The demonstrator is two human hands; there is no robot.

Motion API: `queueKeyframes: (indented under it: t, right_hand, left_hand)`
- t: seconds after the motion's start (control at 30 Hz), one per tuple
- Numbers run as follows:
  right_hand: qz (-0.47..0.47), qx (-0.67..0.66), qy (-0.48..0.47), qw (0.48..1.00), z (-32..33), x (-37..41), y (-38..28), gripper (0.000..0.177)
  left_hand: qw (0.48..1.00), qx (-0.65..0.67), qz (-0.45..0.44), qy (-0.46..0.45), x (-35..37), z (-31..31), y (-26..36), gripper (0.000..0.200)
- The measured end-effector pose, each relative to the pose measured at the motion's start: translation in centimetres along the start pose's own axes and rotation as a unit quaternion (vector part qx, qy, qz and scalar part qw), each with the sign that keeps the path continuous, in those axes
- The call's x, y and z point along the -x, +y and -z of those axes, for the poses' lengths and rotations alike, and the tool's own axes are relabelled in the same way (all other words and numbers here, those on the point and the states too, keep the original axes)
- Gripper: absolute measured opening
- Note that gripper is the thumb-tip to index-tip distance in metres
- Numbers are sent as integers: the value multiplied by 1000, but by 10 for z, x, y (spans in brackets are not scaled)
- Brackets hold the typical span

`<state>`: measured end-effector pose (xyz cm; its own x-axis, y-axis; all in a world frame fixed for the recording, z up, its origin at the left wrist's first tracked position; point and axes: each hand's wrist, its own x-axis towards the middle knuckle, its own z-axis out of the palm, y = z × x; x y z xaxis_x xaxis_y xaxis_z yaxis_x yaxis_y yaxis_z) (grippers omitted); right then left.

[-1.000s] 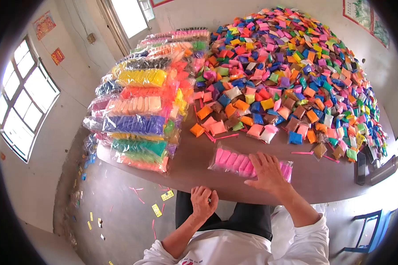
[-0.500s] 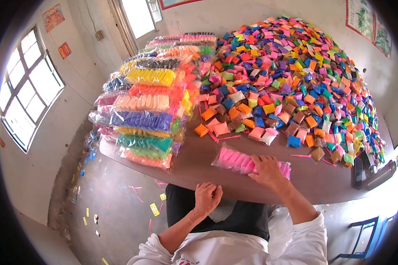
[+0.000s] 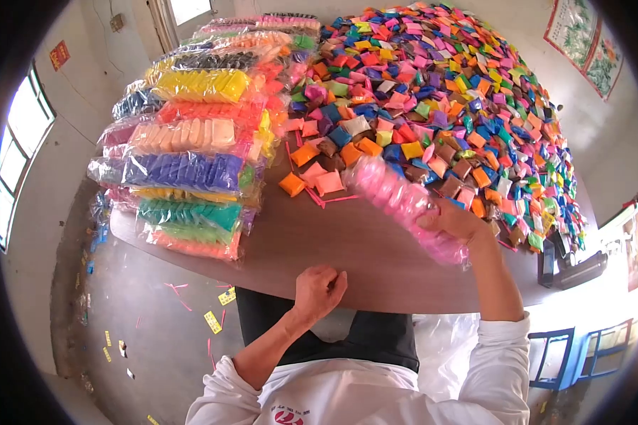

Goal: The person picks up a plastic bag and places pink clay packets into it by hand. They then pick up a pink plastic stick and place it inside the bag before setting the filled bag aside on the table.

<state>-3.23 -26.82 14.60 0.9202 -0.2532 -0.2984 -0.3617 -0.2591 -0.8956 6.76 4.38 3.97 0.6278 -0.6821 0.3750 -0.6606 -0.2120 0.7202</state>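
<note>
My right hand grips a clear bag of pink packets, raised above the table and slanting from upper left to lower right. Its outline is slightly blurred. My left hand is closed at the table's near edge, with its fingers curled in; whatever it may hold is hidden. To the left of the bag stands a tall stack of clear bags filled with packets sorted by colour. Behind the bag spreads a large heap of loose coloured packets.
The brown table curves along its near edge. Black objects lie at its right end. Blue-framed furniture stands at the lower right. Yellow cards and pink strips are scattered on the floor at the left.
My right hand has lifted the bag of pink packets off the table and tilted it. The view has shifted, so the stack and heap appear further left and higher. My left hand remains closed.
</note>
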Motion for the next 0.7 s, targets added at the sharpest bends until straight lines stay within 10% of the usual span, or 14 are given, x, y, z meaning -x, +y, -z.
queueKeyframes:
  t: [0.3,0.7]
  right_hand:
    - [41,-74,82,993,2,-33,-52,80]
    - [57,-81,159,982,55,-149,-145,55]
  left_hand:
    - [995,49,-55,-66,-38,8,-5,32]
    - [968,-26,-213,-132,-94,-54,-32,28]
